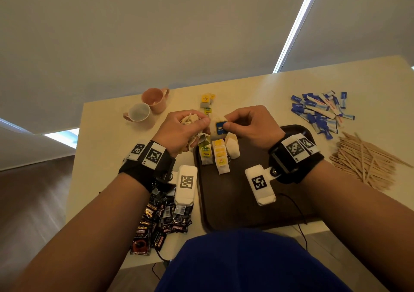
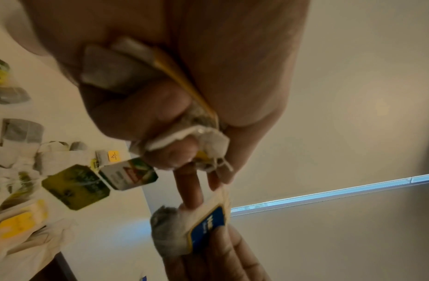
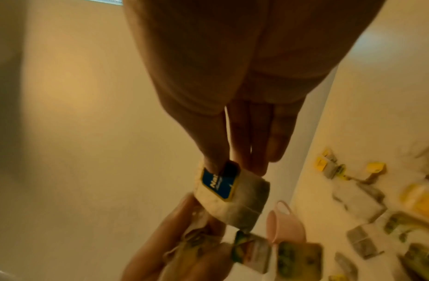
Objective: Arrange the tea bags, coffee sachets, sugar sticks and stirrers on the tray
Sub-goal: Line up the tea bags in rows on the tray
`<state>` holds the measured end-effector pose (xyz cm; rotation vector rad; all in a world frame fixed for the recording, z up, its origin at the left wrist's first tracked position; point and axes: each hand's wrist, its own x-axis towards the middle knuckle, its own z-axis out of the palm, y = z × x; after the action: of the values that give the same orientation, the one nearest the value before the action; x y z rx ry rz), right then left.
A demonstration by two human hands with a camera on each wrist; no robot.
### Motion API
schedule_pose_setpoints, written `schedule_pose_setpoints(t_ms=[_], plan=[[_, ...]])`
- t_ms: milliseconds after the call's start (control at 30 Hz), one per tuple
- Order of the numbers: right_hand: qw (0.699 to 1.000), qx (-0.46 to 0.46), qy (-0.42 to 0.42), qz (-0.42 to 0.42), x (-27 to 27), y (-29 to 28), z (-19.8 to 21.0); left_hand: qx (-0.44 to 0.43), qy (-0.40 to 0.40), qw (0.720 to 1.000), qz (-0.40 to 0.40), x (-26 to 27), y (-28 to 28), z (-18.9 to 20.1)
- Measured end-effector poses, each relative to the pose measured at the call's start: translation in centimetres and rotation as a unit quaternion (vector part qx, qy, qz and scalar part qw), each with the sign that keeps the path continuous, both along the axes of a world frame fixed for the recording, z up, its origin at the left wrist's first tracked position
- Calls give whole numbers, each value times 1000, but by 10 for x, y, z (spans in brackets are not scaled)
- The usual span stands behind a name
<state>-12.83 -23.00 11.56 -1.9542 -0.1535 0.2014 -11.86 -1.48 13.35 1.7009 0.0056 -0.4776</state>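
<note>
My left hand (image 1: pixel 183 128) grips a bunch of tea bags (image 2: pixel 126 72) above the tray's far left corner, with tags dangling below it. My right hand (image 1: pixel 248 123) pinches a tea bag with a blue tag (image 1: pixel 220 128) (image 3: pixel 223 183) (image 2: pixel 203 226) between thumb and fingers, right beside the left hand. On the dark brown tray (image 1: pixel 246 202) several tea bags (image 1: pixel 218 155) lie in rows at its far left. Coffee sachets (image 1: pixel 161 220) are piled left of the tray, sugar sticks (image 1: pixel 320 112) at the far right, wooden stirrers (image 1: pixel 367 159) right of the tray.
Two cups, one pink (image 1: pixel 155 99) and one whitish (image 1: pixel 140 112), stand at the table's far left. A few tea bags (image 1: pixel 207 102) lie on the table beyond the hands. A black cable (image 1: pixel 298 211) runs over the tray's near right corner.
</note>
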Motion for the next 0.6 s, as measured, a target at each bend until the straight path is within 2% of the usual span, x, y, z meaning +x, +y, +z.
schedule_pose_setpoints(t_ms=[133, 233, 400, 600], plan=[[998, 1, 51, -47, 1, -19, -27, -6, 13, 1000, 0, 4, -2, -5], [988, -66, 110, -85, -1, -33, -64, -3, 20, 1000, 4, 5, -4, -12], [965, -158, 191, -88, -5, -41, -121, 10, 39, 999, 12, 6, -10, -18], [951, -203, 217, -84, -2, -31, -141, 20, 64, 998, 19, 9, -18, -26]])
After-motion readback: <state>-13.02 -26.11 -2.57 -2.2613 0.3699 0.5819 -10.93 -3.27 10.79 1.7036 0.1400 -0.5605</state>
